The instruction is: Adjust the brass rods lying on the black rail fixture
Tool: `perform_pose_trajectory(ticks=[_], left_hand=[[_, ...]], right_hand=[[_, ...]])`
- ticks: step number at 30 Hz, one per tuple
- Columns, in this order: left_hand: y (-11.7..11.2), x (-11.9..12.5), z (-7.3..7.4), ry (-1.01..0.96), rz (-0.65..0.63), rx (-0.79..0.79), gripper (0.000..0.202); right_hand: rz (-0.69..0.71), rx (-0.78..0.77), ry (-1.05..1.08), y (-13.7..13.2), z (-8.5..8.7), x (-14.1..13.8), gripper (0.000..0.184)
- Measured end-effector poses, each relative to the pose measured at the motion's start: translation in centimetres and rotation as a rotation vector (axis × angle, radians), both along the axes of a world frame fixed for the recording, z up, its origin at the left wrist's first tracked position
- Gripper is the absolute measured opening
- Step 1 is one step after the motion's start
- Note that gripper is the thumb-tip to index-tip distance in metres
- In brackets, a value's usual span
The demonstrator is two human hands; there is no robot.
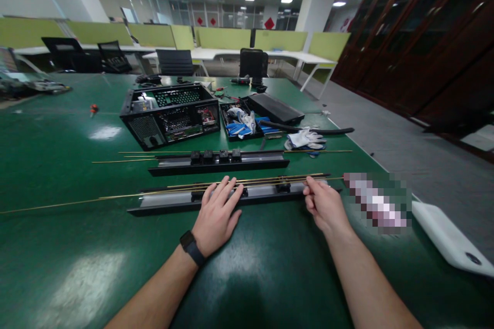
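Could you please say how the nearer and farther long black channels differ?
The nearer long black pale-lined channel lies partly under the left hand; no hand touches the farther long black pale-lined channel. The farther channel shows four black blocks plainly; the nearer channel's are partly covered by that hand and brass-coloured rods. Both are straight.

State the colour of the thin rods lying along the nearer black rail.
The thin rods are brassy gold; the head view shows them best.
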State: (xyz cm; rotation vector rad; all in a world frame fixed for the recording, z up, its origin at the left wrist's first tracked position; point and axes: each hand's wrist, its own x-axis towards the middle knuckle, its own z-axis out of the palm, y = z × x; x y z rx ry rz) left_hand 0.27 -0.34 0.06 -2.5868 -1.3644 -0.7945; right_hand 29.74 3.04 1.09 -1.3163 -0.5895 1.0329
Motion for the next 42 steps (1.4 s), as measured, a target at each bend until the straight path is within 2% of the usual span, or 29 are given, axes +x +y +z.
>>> perform_pose_trajectory(ticks=[5,12,14,19,21,25,27,31,33,39,42], left_hand=[[0.0,-0.1,-0.2,0.008,0.003,-0.007,0.061],[0.0,0.0,-0.1,0.01,0.006,-0.004,0.058],[0.0,0.0,-0.1,0.009,0.006,-0.004,0.059],[0.0,-0.1,-0.2,0.009,0.003,-0.005,0.061],[0.0,-0.1,-0.2,0.006,0.002,-0.007,0.061],[0.0,0.0,-0.1,0.002,0.001,-0.004,0.062],[0.0,0.0,-0.1,0.004,-0.001,-0.002,0.062],[0.0,-0.1,-0.1,0.008,-0.002,-0.006,0.061],[0.0,-0.1,-0.2,0.007,0.0,-0.01,0.06],[0.0,0.0,-0.1,0.001,0.003,-0.014,0.061],[0.0,0.0,-0.2,-0.002,0.0,-0.01,0.062]], right_hand=[[-0.174,0.036,-0.004,0.3,0.1,1.3,0.037],[0.0,0.004,-0.042,0.1,-0.3,-0.1,0.047],[-0.015,0.012,-0.026,0.1,-0.3,0.1,0.046],[-0.179,0.037,-0.002,0.4,0.1,1.3,0.041],[-0.16,0.02,-0.012,0.4,0.2,1.2,0.041],[-0.015,-0.017,-0.06,0.1,0.1,0.1,0.047],[-0.01,-0.015,-0.068,0.0,0.0,0.0,0.047],[-0.18,0.008,-0.057,0.3,0.2,1.1,0.04],[-0.221,0.008,-0.048,0.4,0.3,1.5,0.038],[-0.098,-0.016,-0.089,0.2,-0.1,0.6,0.043],[-0.085,-0.009,-0.069,0.2,-0.3,0.7,0.043]])
